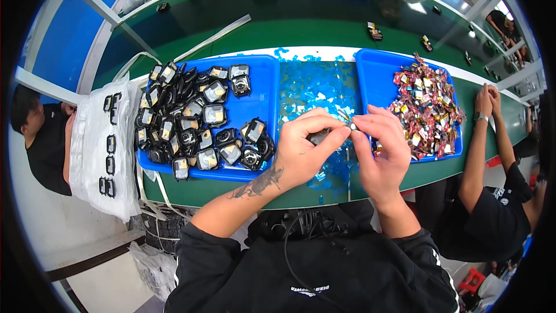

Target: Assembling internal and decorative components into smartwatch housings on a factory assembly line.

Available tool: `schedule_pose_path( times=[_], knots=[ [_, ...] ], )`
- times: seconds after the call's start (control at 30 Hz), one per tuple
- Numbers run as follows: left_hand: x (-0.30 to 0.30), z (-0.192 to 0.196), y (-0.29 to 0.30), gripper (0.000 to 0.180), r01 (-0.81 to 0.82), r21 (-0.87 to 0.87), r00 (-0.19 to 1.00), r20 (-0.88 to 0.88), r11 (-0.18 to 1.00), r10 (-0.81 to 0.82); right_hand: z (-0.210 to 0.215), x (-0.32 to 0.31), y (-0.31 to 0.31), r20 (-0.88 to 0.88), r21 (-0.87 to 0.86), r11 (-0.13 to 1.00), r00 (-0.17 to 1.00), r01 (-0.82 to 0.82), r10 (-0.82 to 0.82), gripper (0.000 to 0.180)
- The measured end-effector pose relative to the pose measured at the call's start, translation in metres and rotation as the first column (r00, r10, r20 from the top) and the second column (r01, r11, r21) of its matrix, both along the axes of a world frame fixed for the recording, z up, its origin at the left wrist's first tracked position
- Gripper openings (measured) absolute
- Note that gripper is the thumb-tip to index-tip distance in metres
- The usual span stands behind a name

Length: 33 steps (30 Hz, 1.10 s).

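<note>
My left hand (pixel 304 148) is closed around a small dark piece (pixel 319 136), mostly hidden by the fingers, that looks like one of the watch cases. Thumb and forefinger of my right hand (pixel 380 148) pinch a tiny round whitish part (pixel 353 127), right at the left fingertips. Both hands meet above the green bench between two blue trays. The left tray (pixel 267 95) holds a heap of black watch cases (pixel 191 122). In the right tray (pixel 370 69) lies a pile of small wired components (pixel 425 113) with red, white and yellow parts.
Scraps of blue film (pixel 315 90) litter the bench between the trays. Beyond a white rail runs a green conveyor (pixel 289 17) with scattered small assemblies. White sheets (pixel 92 145) bearing black frames stand at the left. Co-workers sit left and right, one arm (pixel 478 145) near the right tray.
</note>
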State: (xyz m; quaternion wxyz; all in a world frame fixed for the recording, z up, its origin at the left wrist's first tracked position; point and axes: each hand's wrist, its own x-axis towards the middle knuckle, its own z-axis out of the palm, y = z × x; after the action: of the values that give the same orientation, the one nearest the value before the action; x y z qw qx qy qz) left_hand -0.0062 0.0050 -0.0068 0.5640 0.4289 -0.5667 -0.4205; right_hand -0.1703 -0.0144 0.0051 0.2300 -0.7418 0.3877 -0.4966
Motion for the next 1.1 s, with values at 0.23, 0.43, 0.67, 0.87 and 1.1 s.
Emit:
schedule_pose_path(
  times=[0.23,0.43,0.67,0.87,1.1],
  knots=[
    [-0.001,0.003,0.002,0.011,0.009,0.093,0.998,-0.055,0.996,-0.004,0.004,0.003,0.002,-0.151,-0.162,0.982,0.981,0.098,-0.123,0.015],
    [0.000,0.004,0.003,0.011,-0.031,-0.012,0.999,0.030,0.999,0.032,0.002,0.006,0.003,-0.080,-0.076,0.992,0.991,0.098,-0.104,0.016],
    [0.002,0.001,-0.001,0.011,0.064,0.135,0.988,-0.145,0.989,-0.044,0.011,0.005,0.003,-0.117,-0.091,0.992,0.988,0.092,-0.102,0.023],
    [0.005,0.001,0.001,0.012,0.063,0.009,0.998,0.004,0.998,-0.063,0.019,-0.001,-0.001,-0.228,-0.201,0.980,0.973,-0.008,-0.039,0.022],
    [0.005,0.001,0.000,0.014,0.114,-0.005,0.993,-0.019,0.993,-0.114,0.018,-0.007,0.001,-0.144,-0.059,0.998,0.990,-0.021,0.012,0.021]
  ],
)
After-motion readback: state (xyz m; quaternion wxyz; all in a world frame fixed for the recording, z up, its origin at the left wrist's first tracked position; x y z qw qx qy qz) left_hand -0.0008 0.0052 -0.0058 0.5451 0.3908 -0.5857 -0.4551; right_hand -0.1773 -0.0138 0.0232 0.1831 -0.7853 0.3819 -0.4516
